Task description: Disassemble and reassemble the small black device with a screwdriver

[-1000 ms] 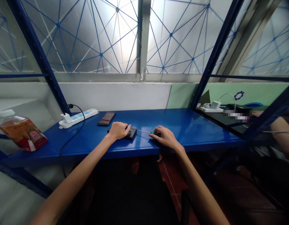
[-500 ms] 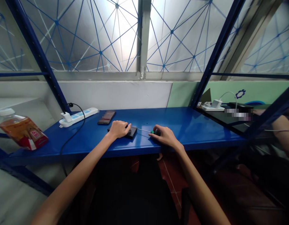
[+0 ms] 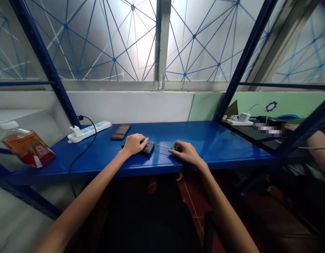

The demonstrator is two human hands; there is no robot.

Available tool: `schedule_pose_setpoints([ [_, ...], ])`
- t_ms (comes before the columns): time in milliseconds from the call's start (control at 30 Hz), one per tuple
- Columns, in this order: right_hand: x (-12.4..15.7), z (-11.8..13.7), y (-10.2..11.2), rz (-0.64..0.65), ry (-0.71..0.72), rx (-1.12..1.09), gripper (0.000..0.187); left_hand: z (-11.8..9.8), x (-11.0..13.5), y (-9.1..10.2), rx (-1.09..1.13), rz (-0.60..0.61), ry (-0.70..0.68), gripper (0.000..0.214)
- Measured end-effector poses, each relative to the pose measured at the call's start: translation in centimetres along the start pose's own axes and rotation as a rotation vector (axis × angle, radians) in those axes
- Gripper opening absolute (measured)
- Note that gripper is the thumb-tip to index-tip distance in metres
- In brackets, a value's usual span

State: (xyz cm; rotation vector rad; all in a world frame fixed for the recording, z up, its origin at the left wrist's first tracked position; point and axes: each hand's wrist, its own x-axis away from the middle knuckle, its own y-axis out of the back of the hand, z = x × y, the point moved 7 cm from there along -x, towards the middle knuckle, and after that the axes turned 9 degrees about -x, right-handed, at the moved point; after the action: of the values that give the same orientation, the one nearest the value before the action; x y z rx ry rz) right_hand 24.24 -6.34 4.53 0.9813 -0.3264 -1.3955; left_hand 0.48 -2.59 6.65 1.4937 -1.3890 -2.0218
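On the blue tabletop lies a flat black box [image 3: 148, 150], its left part covered by my left hand [image 3: 135, 144]. That hand grips the box from above, thumb and fingers bent over it. To the right, my right hand [image 3: 185, 151] is closed around the green and black handle of a screwdriver [image 3: 173, 148]. The thin metal shaft points left, its tip near the box's far right corner; whether tip and box touch, I cannot tell.
A dark phone [image 3: 120, 132] lies behind the box. Further left are a white power strip [image 3: 90, 131] with a black cable [image 3: 85, 149] and a tilted drink bottle [image 3: 29, 146]. Blue posts [image 3: 234, 75] frame the table [image 3: 204, 137]. At right, another person's arm [image 3: 319, 146] rests by a black surface.
The view has shifted very slightly. My left thumb and fingers have moved a little on the box; the right hand with the screwdriver looks nearly the same.
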Motion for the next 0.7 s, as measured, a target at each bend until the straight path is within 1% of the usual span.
schedule_pose_setpoints([
  [67, 0.0, 0.0, 0.1, -0.008, 0.002, -0.034, 0.036, -0.3, -0.1, 0.3, 0.097, -0.005, -0.015, 0.036],
  [133, 0.0, 0.0, 0.1, -0.012, 0.006, -0.061, 0.037, -0.7, -0.1, 0.3, 0.156, 0.023, -0.031, 0.031],
  [233, 0.0, 0.2, 0.2, -0.013, 0.014, -0.084, 0.038, -1.3, -0.2, -0.1, 0.191, 0.053, -0.061, 0.030],
  [333, -0.1, 0.2, 0.2, -0.021, 0.016, -0.095, 0.036, -1.9, -0.3, -0.3, 0.219, 0.045, -0.099, 0.029],
  [567, 0.0, 0.3, -0.1, -0.012, 0.017, -0.114, 0.036, -3.2, -0.3, -0.3, 0.228, 0.009, -0.197, 0.026],
  [700, 0.0, 0.0, 0.0, -0.019, 0.015, -0.139, 0.037, -3.2, -0.8, -0.5, 0.187, 0.001, -0.195, 0.026],
])
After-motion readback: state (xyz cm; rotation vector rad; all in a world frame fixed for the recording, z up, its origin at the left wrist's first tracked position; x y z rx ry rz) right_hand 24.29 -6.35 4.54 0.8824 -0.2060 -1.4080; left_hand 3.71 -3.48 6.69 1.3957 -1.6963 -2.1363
